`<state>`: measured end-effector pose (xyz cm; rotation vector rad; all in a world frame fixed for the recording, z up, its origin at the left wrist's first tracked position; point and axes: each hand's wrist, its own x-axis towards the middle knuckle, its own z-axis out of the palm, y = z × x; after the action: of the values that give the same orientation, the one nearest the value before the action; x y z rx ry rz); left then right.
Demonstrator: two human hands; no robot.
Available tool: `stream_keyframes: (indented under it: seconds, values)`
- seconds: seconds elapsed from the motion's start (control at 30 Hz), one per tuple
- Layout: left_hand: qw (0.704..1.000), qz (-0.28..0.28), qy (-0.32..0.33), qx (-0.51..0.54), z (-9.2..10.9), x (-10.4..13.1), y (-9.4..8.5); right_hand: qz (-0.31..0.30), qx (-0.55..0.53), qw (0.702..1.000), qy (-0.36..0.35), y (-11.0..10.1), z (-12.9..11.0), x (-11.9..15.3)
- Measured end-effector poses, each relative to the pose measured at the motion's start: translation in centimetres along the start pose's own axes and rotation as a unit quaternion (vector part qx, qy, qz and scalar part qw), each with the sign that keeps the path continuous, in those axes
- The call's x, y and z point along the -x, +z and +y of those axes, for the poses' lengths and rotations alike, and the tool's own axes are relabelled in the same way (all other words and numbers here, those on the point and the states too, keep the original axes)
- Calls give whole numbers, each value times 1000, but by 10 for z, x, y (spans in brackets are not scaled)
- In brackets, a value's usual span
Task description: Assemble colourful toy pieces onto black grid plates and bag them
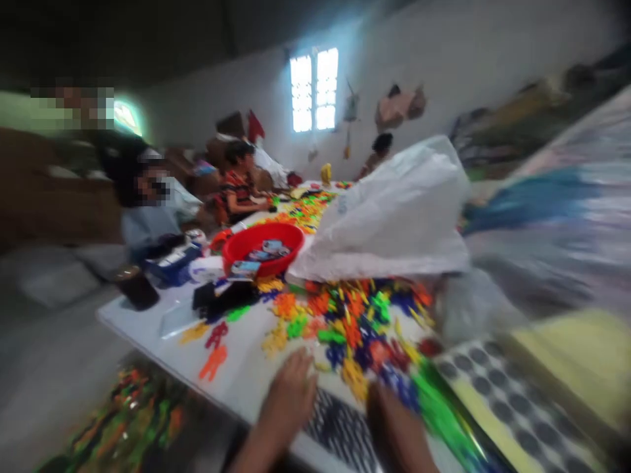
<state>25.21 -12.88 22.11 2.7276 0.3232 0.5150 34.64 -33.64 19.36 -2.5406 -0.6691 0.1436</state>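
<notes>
My left hand (290, 391) is low over the near edge of the white table (162, 355), its fingers curled and blurred; whatever they may hold is hidden. On the other side, my right hand (398, 426) is dark and smeared, and its fingers cannot be made out. Between the two hands lies a dark sheet with slanting pale marks (340, 420); I cannot tell whether either hand touches it. Just beyond them spreads a heap of small bright plastic figures (352, 318) in orange, green, yellow and dark blue. A yellow figure (353, 378) lies nearest, between the hands.
A red basin (231, 253) holds small printed packets. Behind the heap stands a large white sack (389, 217). On the right are a sheet with dark round spots (497, 394) and a yellow block (576, 368). A co-worker (239, 187) sits farther along the table; others are beyond.
</notes>
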Motion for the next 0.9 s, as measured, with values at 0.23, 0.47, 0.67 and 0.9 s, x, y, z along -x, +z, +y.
stream_keyframes:
  seconds: [0.23, 0.47, 0.67, 0.9]
  values:
    - [999, -30, 16, 8, -2, -19, -8, 19, -279, 959, -47, 5, -35, -14]
    - [999, -33, 7, 12, -5, -17, -4, -29, -345, 938, -17, 65, -69, -30]
    - [998, -58, 36, 12, -5, -14, -6, -60, -130, 984, -106, 78, -73, -32]
    - [999, -28, -11, -15, -13, -18, -1, -132, -41, 981, -138, 65, -90, -47]
